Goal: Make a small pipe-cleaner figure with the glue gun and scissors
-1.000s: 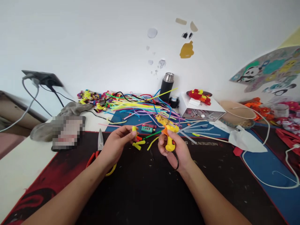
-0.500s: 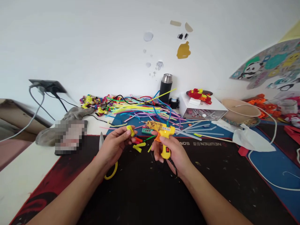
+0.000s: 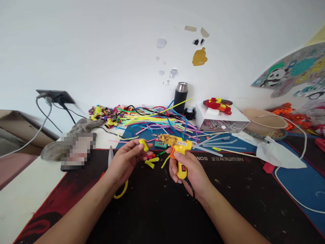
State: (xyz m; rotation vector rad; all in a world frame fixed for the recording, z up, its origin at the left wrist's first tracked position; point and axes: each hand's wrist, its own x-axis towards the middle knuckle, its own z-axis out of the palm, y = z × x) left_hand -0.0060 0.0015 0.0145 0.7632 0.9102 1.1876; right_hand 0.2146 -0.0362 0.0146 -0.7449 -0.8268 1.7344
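Between thumb and fingers, my left hand (image 3: 129,158) pinches a small yellow fuzzy piece (image 3: 144,145). My right hand (image 3: 189,166) is wrapped round the handle of a yellow glue gun (image 3: 182,169), whose nozzle points left toward the left hand without touching the piece. Short yellow pipe-cleaner pieces (image 3: 150,164) lie on the black mat (image 3: 157,213) between the hands, with red bits near the left fingertips. Scissors (image 3: 123,190) with a yellow handle are partly hidden under my left wrist.
Behind the hands lies a heap of coloured pipe cleaners (image 3: 152,119), with a black thermos (image 3: 180,98) beyond. A white drawer box (image 3: 218,118) and a basket (image 3: 264,122) stand back right. A blurred phone-like object (image 3: 78,150) lies left.
The view has shifted slightly. The yellow piece in my left hand is turned and shows more of its length. My right hand still holds the glue gun, at nearly the same place.
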